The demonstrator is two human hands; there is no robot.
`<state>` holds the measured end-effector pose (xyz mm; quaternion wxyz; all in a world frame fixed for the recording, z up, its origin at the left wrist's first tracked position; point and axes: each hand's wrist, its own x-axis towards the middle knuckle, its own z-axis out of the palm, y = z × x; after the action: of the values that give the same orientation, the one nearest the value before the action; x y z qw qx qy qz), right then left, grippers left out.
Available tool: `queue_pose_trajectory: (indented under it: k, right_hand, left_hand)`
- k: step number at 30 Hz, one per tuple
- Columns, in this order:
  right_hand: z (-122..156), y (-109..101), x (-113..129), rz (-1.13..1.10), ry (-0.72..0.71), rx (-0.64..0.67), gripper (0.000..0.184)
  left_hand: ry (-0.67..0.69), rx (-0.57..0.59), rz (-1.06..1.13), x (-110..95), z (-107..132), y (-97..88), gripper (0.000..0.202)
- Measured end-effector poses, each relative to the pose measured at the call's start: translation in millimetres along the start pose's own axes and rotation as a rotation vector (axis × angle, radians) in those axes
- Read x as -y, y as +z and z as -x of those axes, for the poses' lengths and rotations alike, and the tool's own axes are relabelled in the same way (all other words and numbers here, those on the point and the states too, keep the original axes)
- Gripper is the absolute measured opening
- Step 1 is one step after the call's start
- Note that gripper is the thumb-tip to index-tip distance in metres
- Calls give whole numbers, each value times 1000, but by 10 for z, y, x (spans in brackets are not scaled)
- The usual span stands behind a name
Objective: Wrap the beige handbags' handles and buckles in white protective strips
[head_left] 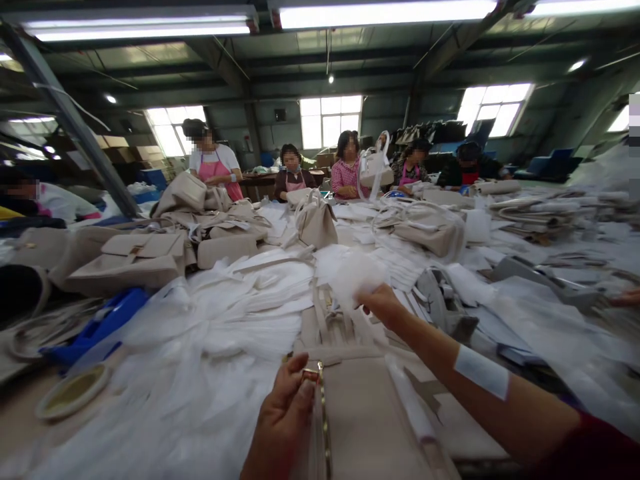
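A beige handbag (365, 407) lies in front of me, with a gold-coloured metal strip, perhaps a zipper (323, 413), along its left side. My left hand (285, 413) is closed on that edge, thumb and fingers pinching near the strip's upper end. Farther forward, my right hand (384, 305) is closed at the edge of a thin white packing sheet (360, 270), which is blurred by motion. Beige straps (330, 320) lie between the two hands. A white wrapped roll, perhaps a covered handle (410, 400), runs down the bag's right side.
White packing sheets (225, 320) spread across the table to the left. Beige bags (135, 257) pile up behind a blue tray (100, 327) and a roll of tape (73, 393). A grey bag (443, 303) lies at right. Several people sit or stand at the far side.
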<state>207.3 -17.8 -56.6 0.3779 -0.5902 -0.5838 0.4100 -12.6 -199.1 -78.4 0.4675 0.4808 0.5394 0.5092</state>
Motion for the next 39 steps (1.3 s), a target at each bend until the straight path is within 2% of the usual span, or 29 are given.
queue_pose_trajectory:
  k: [2, 6, 7, 9, 13, 15, 17, 19, 21, 24, 27, 32, 39]
  right_hand:
    - [340, 68, 123, -10, -21, 157, 2]
    - [1014, 285, 190, -11, -92, 669, 22]
    - [1136, 344, 169, -4, -101, 752, 26]
    - [1297, 447, 100, 13, -116, 813, 29]
    - [1356, 515, 0, 68, -136, 813, 25]
    - [1330, 483, 21, 97, -127, 819, 20]
    - [1305, 442, 76, -1, -125, 840, 18]
    - [1282, 420, 132, -158, -98, 838, 30]
    - [1258, 423, 165, -227, -47, 791, 42]
    - [1221, 449, 180, -230, -22, 696, 50]
    - [1199, 460, 187, -191, -78, 603, 52]
    - [1209, 462, 172, -208, -137, 584, 46]
    - [1231, 510, 177, -323, -78, 605, 38]
  left_hand:
    - [115, 0, -71, -69, 19, -36, 33]
    - [223, 30, -178, -226, 76, -47, 25]
    - [218, 31, -182, -256, 93, -45, 24]
    - [173, 27, -149, -290, 127, -41, 23]
    - [38, 25, -53, -247, 174, -41, 25]
    - [1, 10, -13, -203, 175, -40, 34]
    - [-7, -31, 11, -168, 164, -36, 62]
    - [-2, -61, 28, -144, 148, -25, 91]
    - [9, -63, 30, -134, 127, -11, 104]
    - [53, -68, -43, -150, 79, -12, 108]
    - [127, -61, -153, -218, 3, -65, 99]
    - [304, 65, -390, -468, -152, -197, 92]
    - [395, 381, -486, -956, -399, -240, 97]
